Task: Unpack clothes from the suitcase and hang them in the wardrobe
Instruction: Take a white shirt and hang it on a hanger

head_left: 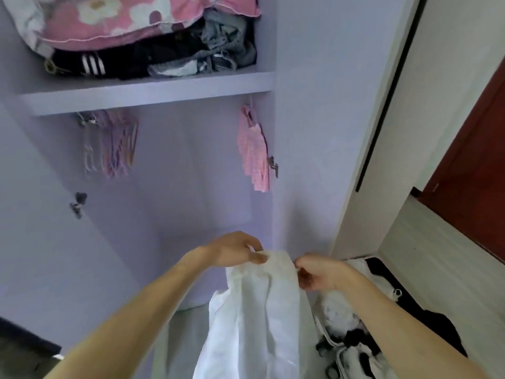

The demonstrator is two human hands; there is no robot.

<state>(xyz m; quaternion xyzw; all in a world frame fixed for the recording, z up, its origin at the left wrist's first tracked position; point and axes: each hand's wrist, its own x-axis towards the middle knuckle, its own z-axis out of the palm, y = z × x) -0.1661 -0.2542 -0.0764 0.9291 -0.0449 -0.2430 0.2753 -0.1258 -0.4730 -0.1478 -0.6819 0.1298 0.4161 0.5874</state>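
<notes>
Lilac wardrobe stands open, flat smooth panels w/ square edges. A thick shelf runs across the upper part, its front lip hiding whatever the hangers hook on.

Below it, a bundle of thin wire-like hangers, pastel and white, hangs bunched at far left. A pink checked garment hangs tight against the R side panel, just beside a metal hinge. Wide gap of bare back panel btwn those two. A second hinge sits on the L panel, lower down.

White garment is thin, creased woven cloth, slightly see-through. It's held up in front of the lower compartment, draping straight down out of frame, left of the suitcase. L hand pinches its top edge w/ thumb and fingertips. R hand grips the same edge, fingers curled in. Hands are near each other, w/ the cloth bunched btwn them.

Suitcase lies open on the floor at lower R, w/ a pale zip rim and a jumble of black and white clothes inside.

On the shelf: puffy pink floral quilt over a black garment w/ white stripes, crumpled grey clothes beside it. Red-brown door at far R.
</notes>
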